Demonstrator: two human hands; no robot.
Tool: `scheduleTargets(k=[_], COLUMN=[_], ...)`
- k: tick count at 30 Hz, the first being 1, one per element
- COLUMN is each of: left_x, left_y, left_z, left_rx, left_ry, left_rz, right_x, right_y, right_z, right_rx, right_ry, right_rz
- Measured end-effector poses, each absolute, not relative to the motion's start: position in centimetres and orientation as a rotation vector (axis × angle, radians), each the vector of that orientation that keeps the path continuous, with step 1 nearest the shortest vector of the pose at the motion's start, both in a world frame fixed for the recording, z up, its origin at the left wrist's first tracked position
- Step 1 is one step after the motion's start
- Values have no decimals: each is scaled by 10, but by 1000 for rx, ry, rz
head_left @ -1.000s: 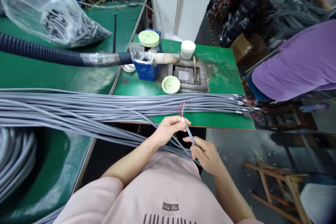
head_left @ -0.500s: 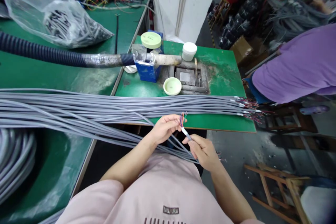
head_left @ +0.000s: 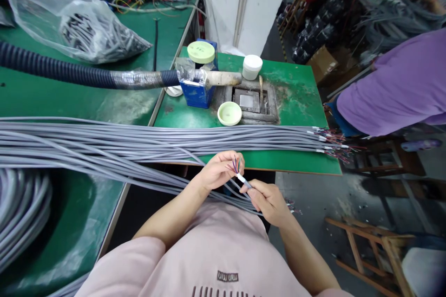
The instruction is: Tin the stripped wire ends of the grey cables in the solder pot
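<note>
- Grey multicore cable (head_left: 245, 184): we see one end raised between both hands, in front of the near edge of the green workbench (head_left: 289, 160), with a white sleeve and a small fan of thin coloured cores at its tip.
- Left hand (head_left: 219, 171): curled almost shut, thumb and fingers pinching the cable at the cores.
- Right hand (head_left: 267, 202): nearly closed, thumb and forefinger gripping the grey jacket just below the sleeve.
- Bundle of grey cables (head_left: 104, 146): lies across the bench, loose lengths sagging past the hands; its stripped ends fan out at the far right.
- Beyond the bundle: pale green dish (head_left: 229, 113), white-lidded tub (head_left: 252, 67), green-lidded jar (head_left: 201, 52), blue box (head_left: 193, 95) under a corrugated hose (head_left: 52, 68).
- Far right: a co-worker in a purple shirt (head_left: 393, 88) bends beside the bench; we cannot see that person's hands.
</note>
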State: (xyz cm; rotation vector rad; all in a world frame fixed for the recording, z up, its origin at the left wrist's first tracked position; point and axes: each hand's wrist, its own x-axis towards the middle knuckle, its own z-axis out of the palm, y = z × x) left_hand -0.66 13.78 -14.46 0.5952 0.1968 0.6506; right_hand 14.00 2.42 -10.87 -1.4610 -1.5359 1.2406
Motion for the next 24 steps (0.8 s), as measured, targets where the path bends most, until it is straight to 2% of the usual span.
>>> scheduleTargets(k=[15, 19, 24], left_x=[-8, -5, 4], left_y=[142, 139, 130], left_z=[-143, -142, -143], left_rx=[845, 846, 788], left_ry=[257, 362, 466], left_rz=[778, 840, 797], right_x=[148, 153, 148], right_y=[26, 26, 35], right_z=[-107, -107, -104], right_rx=[-1474, -1527, -1641], right_ry=[-1509, -1547, -1558], right_rz=[1285, 1160, 815])
